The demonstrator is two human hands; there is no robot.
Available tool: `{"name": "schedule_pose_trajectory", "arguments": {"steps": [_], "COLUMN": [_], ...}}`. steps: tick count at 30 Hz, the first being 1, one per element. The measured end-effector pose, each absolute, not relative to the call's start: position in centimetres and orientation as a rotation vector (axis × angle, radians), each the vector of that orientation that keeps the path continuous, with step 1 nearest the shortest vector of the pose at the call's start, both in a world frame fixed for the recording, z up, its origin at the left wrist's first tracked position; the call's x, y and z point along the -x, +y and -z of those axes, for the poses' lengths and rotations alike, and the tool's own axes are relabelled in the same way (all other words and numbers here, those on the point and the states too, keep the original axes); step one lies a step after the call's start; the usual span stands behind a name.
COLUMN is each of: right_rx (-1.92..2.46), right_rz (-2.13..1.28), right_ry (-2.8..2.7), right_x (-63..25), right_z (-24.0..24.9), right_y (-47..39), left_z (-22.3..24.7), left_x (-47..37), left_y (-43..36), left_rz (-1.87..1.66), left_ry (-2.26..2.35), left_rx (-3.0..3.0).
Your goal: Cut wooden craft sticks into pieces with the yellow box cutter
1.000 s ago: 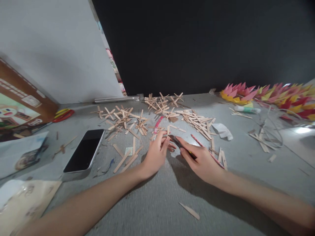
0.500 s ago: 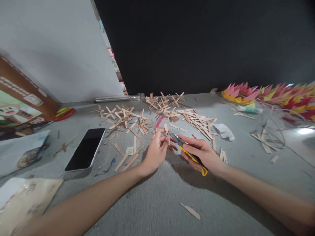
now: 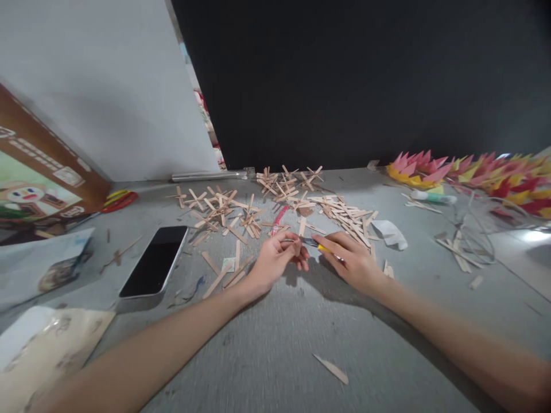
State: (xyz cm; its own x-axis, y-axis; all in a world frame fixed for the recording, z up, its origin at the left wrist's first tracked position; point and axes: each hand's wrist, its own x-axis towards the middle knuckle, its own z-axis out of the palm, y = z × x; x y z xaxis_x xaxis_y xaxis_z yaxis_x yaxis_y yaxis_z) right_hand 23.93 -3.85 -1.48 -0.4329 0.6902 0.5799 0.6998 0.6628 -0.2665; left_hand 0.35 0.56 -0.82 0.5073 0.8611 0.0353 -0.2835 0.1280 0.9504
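My left hand (image 3: 279, 255) pinches a wooden stick (image 3: 302, 226), which stands up past the fingertips. Closed around the yellow-and-black utility knife (image 3: 322, 247) is my right hand (image 3: 350, 261); the blade end points left and reaches the stick at the left fingers. Most of the knife's handle is hidden by the right hand. Behind the hands lie crossed sticks (image 3: 221, 207) on the left and a pile of loose flat sticks (image 3: 348, 218) on the right. A red strip (image 3: 279, 218) lies just beyond the left hand.
A phone (image 3: 154, 261) lies left of my forearm, near a brown box (image 3: 47, 166). White crumpled paper (image 3: 390, 234), a glue stick (image 3: 434, 198) and pink-yellow paper pieces (image 3: 424, 168) are at the right. One pointed stick piece (image 3: 331, 369) lies in front.
The knife has turned flatter, its blade now against the stick, and my right hand covers more of its handle. The held stick shows at a different angle. The view has shifted slightly.
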Motion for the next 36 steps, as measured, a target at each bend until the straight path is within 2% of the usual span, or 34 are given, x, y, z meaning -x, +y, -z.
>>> {"name": "schedule_pose_trajectory", "arguments": {"steps": [6,36], "right_rx": [1.02,1.032], "right_rz": [-0.112,-0.095], "right_ry": [-2.19,-2.142], "right_x": [-24.15,-24.0], "right_z": [1.57,1.56], "right_y": [-4.14,-3.93], "left_z": [0.76,0.97], "left_x": [-0.01,0.12], "left_y": [0.79,0.43], "left_rz": [-0.851,-0.839], "left_ry": [0.552,0.552], "left_rx": [-1.114,-1.124]}}
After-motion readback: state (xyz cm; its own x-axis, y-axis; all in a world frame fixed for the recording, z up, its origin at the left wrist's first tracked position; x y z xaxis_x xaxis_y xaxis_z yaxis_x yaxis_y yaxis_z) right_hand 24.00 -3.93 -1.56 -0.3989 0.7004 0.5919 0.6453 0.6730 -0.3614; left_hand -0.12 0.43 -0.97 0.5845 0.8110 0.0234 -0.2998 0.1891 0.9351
